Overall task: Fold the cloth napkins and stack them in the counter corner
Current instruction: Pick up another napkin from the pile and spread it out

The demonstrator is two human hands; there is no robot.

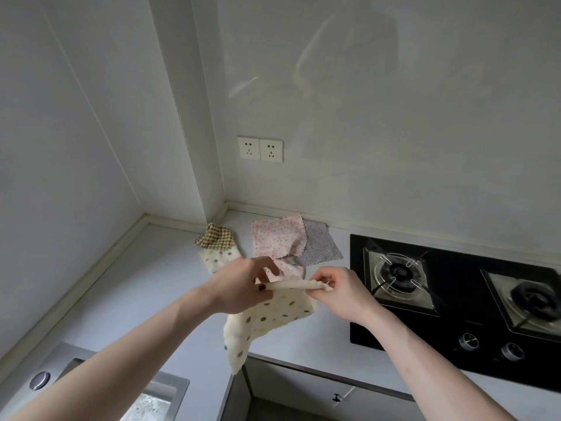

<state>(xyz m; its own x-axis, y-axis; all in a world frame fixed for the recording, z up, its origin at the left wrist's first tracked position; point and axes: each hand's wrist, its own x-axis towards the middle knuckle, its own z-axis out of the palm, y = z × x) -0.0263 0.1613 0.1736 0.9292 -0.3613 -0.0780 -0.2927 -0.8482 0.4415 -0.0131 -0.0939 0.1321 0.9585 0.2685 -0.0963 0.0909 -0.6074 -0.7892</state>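
Note:
A cream napkin with coloured dots [267, 320] hangs in the air above the counter's front edge. My left hand [243, 284] pinches its top edge at the left and my right hand [340, 291] pinches the same edge at the right. Behind them, towards the corner, lies a small pile with a brown checked napkin [217, 237] on top of another dotted one [217, 258]. A pink floral napkin [277, 237] lies flat to the right of that, overlapping a grey floral napkin [321, 246].
A black gas hob [455, 302] with two burners fills the counter on the right. A steel sink [100, 387] sits at the lower left. Two wall sockets [260, 149] are above the corner. Pale counter [145, 284] stretches between sink and napkins.

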